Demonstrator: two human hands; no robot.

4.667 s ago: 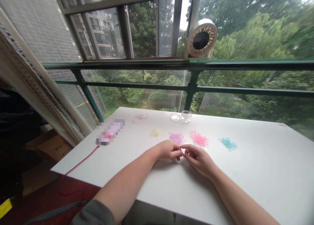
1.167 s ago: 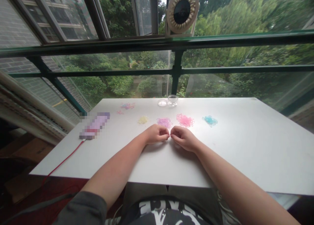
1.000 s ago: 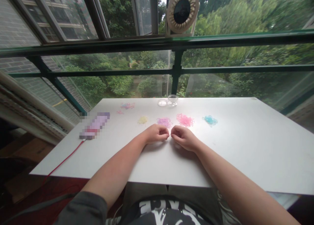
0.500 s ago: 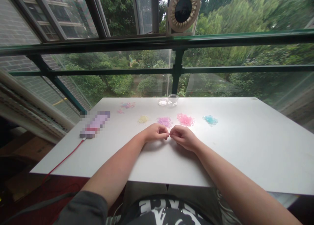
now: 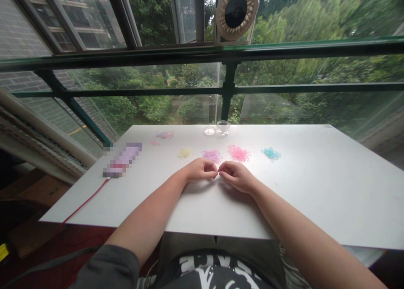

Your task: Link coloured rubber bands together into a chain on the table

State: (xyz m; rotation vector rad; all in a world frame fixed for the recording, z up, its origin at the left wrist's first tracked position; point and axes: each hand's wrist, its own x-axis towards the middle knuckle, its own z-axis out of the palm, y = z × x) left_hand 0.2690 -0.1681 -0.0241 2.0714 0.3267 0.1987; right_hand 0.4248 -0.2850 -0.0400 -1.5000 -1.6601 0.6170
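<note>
My left hand [image 5: 202,170] and my right hand [image 5: 236,175] meet fingertip to fingertip above the middle of the white table. Both are pinched closed, and whatever lies between the fingertips is too small to make out. Just beyond them is a purple pile of small rubber bands [image 5: 212,155], with a pink pile [image 5: 239,153] to its right. A pale yellow pile [image 5: 184,153] lies to the left of the purple one. Farther right there is a blue pile [image 5: 270,153].
At the table's [image 5: 315,196] back edge stand a clear round container [image 5: 222,129] and its lid [image 5: 209,131]. A mixed-colour pile [image 5: 165,134] lies back left. A blurred-out purple object [image 5: 124,158] with a red cable [image 5: 85,202] is at the left. A green railing [image 5: 158,92] runs behind.
</note>
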